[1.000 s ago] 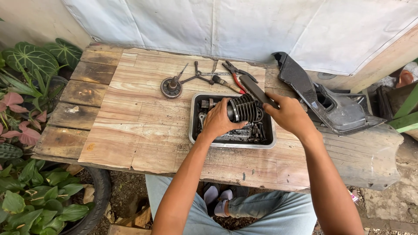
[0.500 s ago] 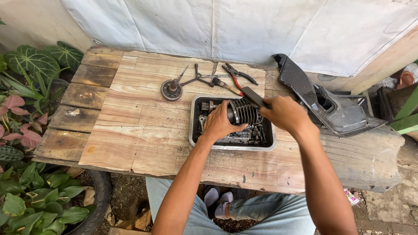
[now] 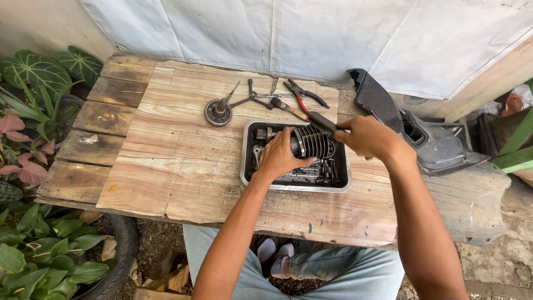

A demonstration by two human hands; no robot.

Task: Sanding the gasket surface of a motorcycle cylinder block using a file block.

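Head view: hands over metal tray (image 3: 247, 166)
Left hand (image 3: 280, 158): gripping finned cylinder (image 3: 312, 143) above tray
Right hand (image 3: 366, 136): clenched on dark tool (image 3: 322, 122), at cylinder's top

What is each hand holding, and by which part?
Left hand grips the finned cylinder by its left end; right hand holds a dark tool by its handle.

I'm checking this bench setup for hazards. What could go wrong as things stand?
The finned engine cylinder is held over the metal tray by the left hand alone; it might slip onto the parts below. The right hand works a dark tool against the fins, which could chip.
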